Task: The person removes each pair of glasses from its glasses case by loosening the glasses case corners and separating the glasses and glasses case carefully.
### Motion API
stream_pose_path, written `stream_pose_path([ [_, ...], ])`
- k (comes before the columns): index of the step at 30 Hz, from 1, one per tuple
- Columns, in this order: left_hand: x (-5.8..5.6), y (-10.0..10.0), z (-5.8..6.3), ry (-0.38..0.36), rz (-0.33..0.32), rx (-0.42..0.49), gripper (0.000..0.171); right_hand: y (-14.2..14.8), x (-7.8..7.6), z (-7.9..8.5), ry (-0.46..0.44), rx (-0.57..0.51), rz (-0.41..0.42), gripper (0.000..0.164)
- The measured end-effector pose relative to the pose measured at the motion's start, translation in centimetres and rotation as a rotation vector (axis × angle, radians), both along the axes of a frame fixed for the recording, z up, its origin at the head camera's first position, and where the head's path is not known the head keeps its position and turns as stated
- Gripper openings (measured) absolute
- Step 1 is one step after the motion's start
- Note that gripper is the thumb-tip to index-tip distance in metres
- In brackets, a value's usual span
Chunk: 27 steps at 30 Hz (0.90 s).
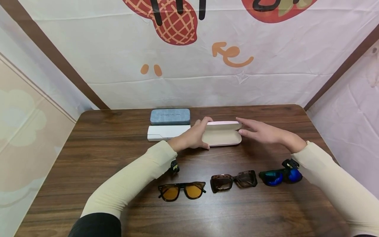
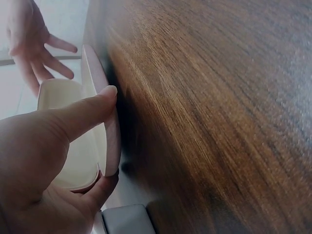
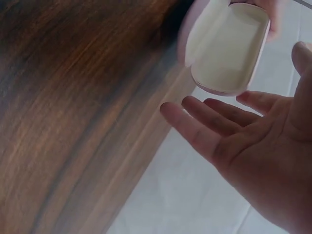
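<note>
An eyeglass case (image 1: pixel 222 138) with a pink shell and cream lining lies on the wooden table with its lid raised; nothing is inside it. My left hand (image 1: pixel 193 134) grips its left end, thumb at the front and fingers behind. In the left wrist view, the thumb crosses the case (image 2: pixel 80 156) and reaches its pink edge. Just off the right end is my right hand (image 1: pixel 262 131), fingers extended. The right wrist view has this hand (image 3: pixel 258 141) palm visible, its fingertips close to the rounded end of the case (image 3: pixel 234 48).
A blue glasses case (image 1: pixel 170 117) sits behind a white case (image 1: pixel 165 132), left of my left hand. Along the front lie amber-lensed glasses (image 1: pixel 182 191), tortoiseshell sunglasses (image 1: pixel 234 181) and blue mirrored sunglasses (image 1: pixel 273 177) beneath my right forearm. A printed cloth (image 1: pixel 192 89) hangs behind the table.
</note>
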<state>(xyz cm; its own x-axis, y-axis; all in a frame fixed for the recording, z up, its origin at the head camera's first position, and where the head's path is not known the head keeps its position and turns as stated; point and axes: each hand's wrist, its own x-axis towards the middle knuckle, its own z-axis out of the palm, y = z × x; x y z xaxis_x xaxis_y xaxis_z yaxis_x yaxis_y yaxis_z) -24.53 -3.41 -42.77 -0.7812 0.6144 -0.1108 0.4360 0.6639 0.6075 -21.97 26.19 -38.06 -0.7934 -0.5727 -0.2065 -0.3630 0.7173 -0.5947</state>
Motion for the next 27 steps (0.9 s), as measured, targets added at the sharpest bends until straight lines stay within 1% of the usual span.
stream_pose_path([
  [3, 0.0, 0.0, 0.1, 0.0, 0.0, -0.002, 0.1, -0.2, -0.4, -0.2, 0.01, -0.022, -0.02, 0.061],
  [5, 0.0, 0.0, 0.1, 0.001, 0.001, -0.003, 0.1, -0.4, -0.7, -0.4, 0.017, -0.037, -0.045, 0.059],
  [7, 0.1, 0.0, 0.1, -0.001, 0.001, -0.003, 0.1, -0.6, -1.0, -0.7, 0.003, -0.061, -0.079, 0.057],
  [12, 0.1, 0.0, 0.1, 0.001, 0.001, -0.003, 0.101, -1.0, -1.7, -1.5, -0.114, -0.168, -0.137, 0.054],
  [15, 0.1, 0.0, 0.1, 0.007, 0.001, -0.005, 0.1, -1.4, -2.1, -2.0, -0.16, -0.225, -0.146, 0.053],
  [21, 0.3, 0.0, 0.0, 0.015, -0.001, -0.001, 0.098, -2.1, -2.4, -2.9, -0.203, -0.263, -0.168, 0.053],
  [27, 0.3, 0.0, 0.2, 0.014, 0.001, -0.003, 0.098, -2.7, -2.5, -2.8, -0.282, -0.3, -0.25, 0.055],
])
